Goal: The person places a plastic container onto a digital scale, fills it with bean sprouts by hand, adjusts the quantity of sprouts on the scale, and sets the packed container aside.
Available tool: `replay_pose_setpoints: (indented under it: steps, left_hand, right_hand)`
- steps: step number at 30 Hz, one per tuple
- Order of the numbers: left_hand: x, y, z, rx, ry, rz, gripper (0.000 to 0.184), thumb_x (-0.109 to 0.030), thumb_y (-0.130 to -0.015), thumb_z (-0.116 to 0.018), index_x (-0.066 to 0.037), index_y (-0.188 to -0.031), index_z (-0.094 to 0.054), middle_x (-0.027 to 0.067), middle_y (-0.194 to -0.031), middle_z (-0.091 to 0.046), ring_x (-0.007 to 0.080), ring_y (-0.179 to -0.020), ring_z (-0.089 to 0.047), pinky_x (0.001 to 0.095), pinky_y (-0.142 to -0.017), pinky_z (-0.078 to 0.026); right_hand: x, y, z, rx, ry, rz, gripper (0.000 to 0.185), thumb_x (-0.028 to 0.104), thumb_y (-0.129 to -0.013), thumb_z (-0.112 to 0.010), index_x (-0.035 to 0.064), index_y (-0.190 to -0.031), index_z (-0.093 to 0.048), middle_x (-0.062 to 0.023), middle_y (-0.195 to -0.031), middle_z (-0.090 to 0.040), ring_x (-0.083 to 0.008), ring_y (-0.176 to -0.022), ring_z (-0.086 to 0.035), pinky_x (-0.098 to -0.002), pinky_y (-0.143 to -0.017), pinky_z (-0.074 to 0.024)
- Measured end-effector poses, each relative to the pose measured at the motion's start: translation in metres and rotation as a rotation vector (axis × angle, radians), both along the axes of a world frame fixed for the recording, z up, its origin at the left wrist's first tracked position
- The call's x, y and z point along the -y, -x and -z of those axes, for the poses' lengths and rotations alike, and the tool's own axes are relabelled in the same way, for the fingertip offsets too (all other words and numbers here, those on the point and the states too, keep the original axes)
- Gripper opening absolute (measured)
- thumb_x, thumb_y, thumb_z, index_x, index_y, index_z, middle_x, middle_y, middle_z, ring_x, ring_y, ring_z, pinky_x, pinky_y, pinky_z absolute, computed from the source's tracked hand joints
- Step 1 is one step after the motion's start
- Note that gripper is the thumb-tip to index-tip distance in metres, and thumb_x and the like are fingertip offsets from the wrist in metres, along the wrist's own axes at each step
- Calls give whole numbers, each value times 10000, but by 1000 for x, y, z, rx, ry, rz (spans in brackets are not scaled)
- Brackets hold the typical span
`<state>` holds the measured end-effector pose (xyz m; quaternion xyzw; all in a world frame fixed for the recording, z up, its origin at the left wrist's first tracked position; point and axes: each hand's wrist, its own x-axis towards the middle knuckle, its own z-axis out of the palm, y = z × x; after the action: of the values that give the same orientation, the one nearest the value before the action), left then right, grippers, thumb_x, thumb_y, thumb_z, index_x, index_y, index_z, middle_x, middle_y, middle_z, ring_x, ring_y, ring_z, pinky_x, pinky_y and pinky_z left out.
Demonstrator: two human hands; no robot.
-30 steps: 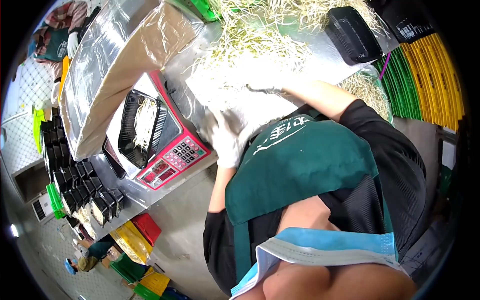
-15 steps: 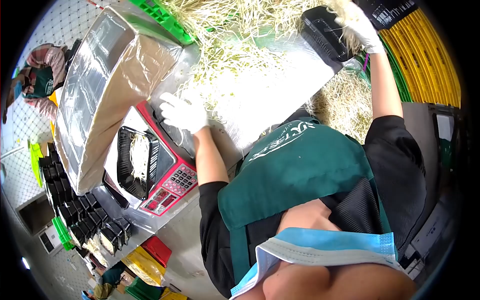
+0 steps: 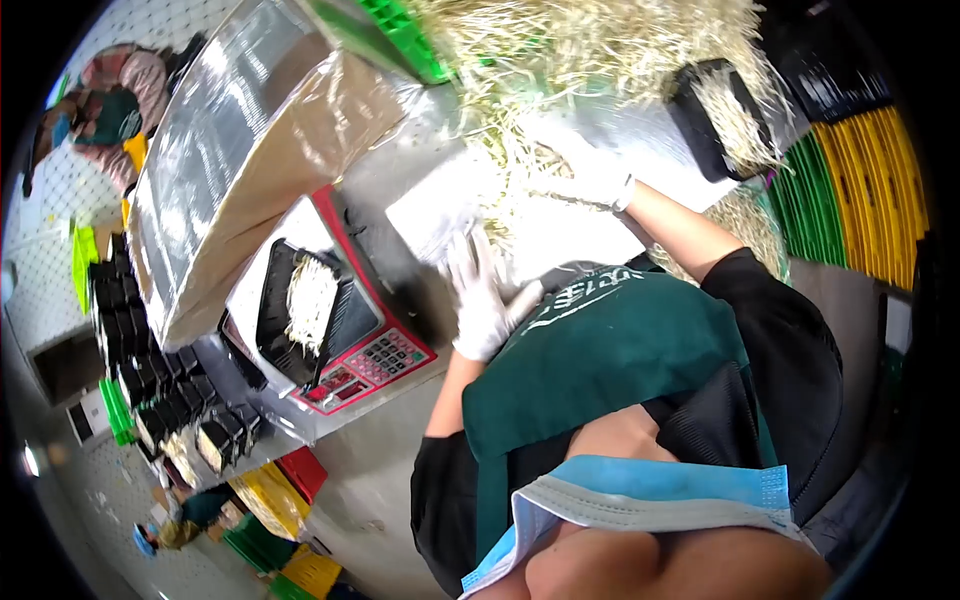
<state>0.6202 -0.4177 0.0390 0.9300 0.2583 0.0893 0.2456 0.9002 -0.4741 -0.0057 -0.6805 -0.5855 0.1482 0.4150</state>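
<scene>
Bean sprouts (image 3: pixel 505 150) lie on the metal table beside my right hand (image 3: pixel 595 175). That hand is gloved in white and reaches leftward into them; glare washes out its fingers, so its grip cannot be made out. My left hand (image 3: pixel 480 300), also white-gloved, is low near the apron and the table's front edge, fingers spread and holding nothing. A black tray with sprouts (image 3: pixel 735 118) stands at the right. On the red-and-white scale (image 3: pixel 385 350) rests another black tray (image 3: pixel 345 320) with sprouts in it.
A plastic-wrapped box (image 3: pixel 240 150) stands behind the scale. Stacked black trays (image 3: pixel 160 385) line the left end. A green crate (image 3: pixel 405 35) is at the back; green and yellow crates (image 3: pixel 870 190) stand at the right. Another person (image 3: pixel 110 110) is at upper left.
My right hand has left the black tray at the right and moved left to the sprouts on the table; sprouts now show in that tray. My left hand has drawn back toward the apron.
</scene>
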Motion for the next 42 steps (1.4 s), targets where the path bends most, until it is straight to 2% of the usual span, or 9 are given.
replay_pose_setpoints:
  steps: [2, 8, 16, 20, 24, 29, 31, 37, 42]
  left_hand:
    - [15, 29, 25, -97, -90, -81, 1037, -563, -723, -670, -16, -1459, -186, 291, -1486, -119, 492, -1356, -128, 586, -1087, -76]
    - [11, -3, 41, 38, -136, -55, 932, -534, -751, -664, -80, -1459, -265, 316, -1479, -137, 516, -1346, -131, 609, -1069, -103]
    - [-30, -22, 63, 59, -297, -334, 929, -532, -777, -614, 25, -1429, -255, 312, -1444, -228, 513, -1302, -234, 589, -1062, -174]
    - [-82, -66, 38, 12, -326, -488, 842, -453, -853, -561, 52, -1425, -203, 333, -1359, -352, 458, -1278, -324, 487, -1074, -257]
    - [-89, -115, 67, 235, -65, -302, 760, -390, -868, -564, 30, -1418, -250, 297, -1341, -402, 422, -1250, -378, 456, -1056, -296]
    - [-43, -81, 98, 360, 296, -60, 652, -360, -875, -570, 27, -1359, -367, 257, -1290, -465, 404, -1161, -470, 428, -1016, -351]
    - [-30, -50, 61, 411, 479, 41, 782, -432, -826, -617, 37, -1379, -325, 274, -1318, -430, 418, -1196, -433, 456, -1039, -313]
    - [25, 57, 24, -98, -202, -104, 1124, -525, -683, -736, 56, -1441, -143, 344, -1461, -109, 464, -1334, -207, 500, -1101, -166]
    - [12, -6, 42, 138, 129, 118, 1071, -551, -675, -722, 45, -1418, -231, 334, -1453, -110, 502, -1328, -119, 560, -1085, -125]
  right_hand:
    - [-38, 4, -2, -134, -155, -252, 804, 355, -777, -714, 51, -1419, -337, -162, -1451, -358, -304, -1323, -363, -400, -1098, -283]
    - [-150, -30, 10, 558, -28, -188, 693, 538, -823, -578, 134, -1370, -447, -174, -1394, -419, -330, -1244, -436, -406, -1041, -354]
    - [-46, -6, -16, -144, 207, -508, 516, 237, -879, -613, 66, -1345, -472, -107, -1365, -486, -242, -1288, -414, -378, -1091, -288]
    - [-44, -33, -29, -585, 76, -195, 527, 276, -871, -637, 71, -1332, -483, -112, -1378, -477, -242, -1252, -461, -371, -1070, -336]
    - [-61, -43, 17, 429, 115, 163, 593, 436, -863, -591, 99, -1337, -476, -163, -1378, -454, -303, -1238, -467, -366, -1037, -363]
    - [-19, -9, 0, 17, 108, -234, 496, 263, -888, -597, 101, -1343, -484, -104, -1365, -485, -244, -1235, -460, -367, -1059, -328]
    - [8, -3, -36, -486, 288, -175, 497, 244, -886, -596, 78, -1341, -485, -84, -1360, -495, -216, -1249, -450, -354, -1074, -312]
    - [17, -62, -1, 28, 24, 74, 558, 257, -873, -620, 77, -1369, -440, -125, -1387, -468, -257, -1307, -404, -352, -1095, -288]
    - [-47, -20, 5, 23, -66, -99, 581, 364, -868, -622, 94, -1356, -458, -135, -1320, -526, -259, -1209, -499, -354, -1033, -370]
